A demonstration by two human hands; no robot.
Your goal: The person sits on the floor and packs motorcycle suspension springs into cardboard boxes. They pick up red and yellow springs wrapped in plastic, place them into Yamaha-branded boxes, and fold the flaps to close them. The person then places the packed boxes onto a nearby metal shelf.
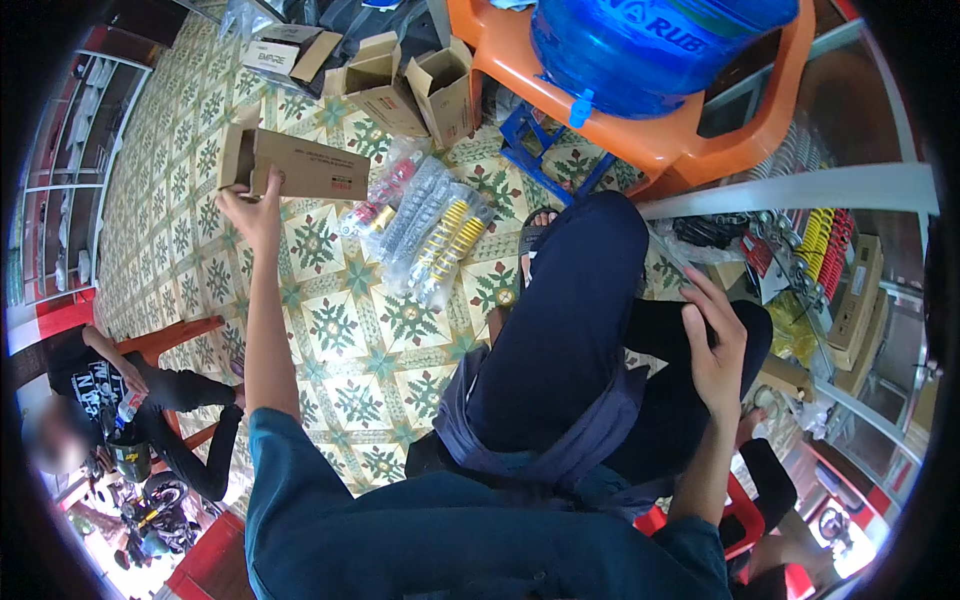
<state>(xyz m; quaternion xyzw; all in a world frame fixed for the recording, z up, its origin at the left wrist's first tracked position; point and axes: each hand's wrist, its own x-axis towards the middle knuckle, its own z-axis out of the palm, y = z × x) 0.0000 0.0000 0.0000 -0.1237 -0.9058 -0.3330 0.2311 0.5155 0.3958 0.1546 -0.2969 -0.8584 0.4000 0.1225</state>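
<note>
My left hand (252, 208) reaches out over the tiled floor and grips a brown cardboard box (312, 168) by its lower left end, with the thumb on its near side. The box's flaps stand up at its left end; what is inside does not show. Below and right of it, several plastic-wrapped shock absorbers (415, 215) lie side by side on the floor, with red, grey and yellow springs. Above my bent right leg, my right hand (714, 350) is empty, its fingers stretched and apart, close to the cabinet's edge.
Two open cardboard boxes (385, 108) and another carton (290, 55) stand at the back. An orange plastic chair (690, 150) bears a big blue water jug (640, 60). A cabinet (800, 190) with coil springs and boxes lines the right. Another person (165, 400) sits at left.
</note>
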